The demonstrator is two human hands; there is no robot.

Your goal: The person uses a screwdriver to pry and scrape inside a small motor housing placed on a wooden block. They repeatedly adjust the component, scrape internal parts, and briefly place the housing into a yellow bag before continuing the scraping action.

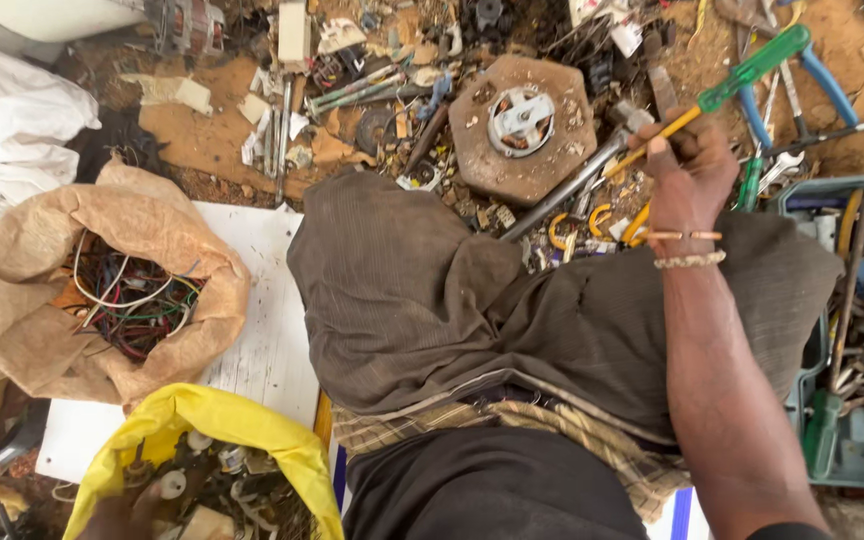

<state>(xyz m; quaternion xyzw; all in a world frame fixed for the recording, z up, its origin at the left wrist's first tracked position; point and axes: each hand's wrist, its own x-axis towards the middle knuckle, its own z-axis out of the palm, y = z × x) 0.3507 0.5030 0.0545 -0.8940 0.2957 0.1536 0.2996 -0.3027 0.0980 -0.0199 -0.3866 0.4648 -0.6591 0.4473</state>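
Now, your right hand [689, 165] is closed around a screwdriver [742, 80], fingers wrapped on the yellow shaft with the green handle sticking up and away toward the top right. The hand hovers just past your knee, over the scattered parts. Your left hand [117, 515] is down at the bottom left edge, reaching into the yellow bag [242, 425]; it is dark and half cut off, so you cannot tell whether its fingers are spread or closed.

Just left of the screwdriver sits a brown hexagonal block [517, 130] with a round metal piece in its middle, and a long metal bar [567, 190] runs slantwise between that block and your hand. Yellow rings [592, 222] lie under your wrist. Blue-handled pliers [807, 85] lie right behind the screwdriver's handle. To the right, a grey-green tray [812, 400] holds spanners and rods, touching your trouser leg.

On your left, a brown paper sack [22, 310] stands open with tangled coloured wires [132, 300] inside, and white cloth [7, 120] is heaped beyond it. A white board [267, 300] lies beneath the sacks. The ground is bare reddish dirt [207, 135], littered with screws, scraps and small metal bits.
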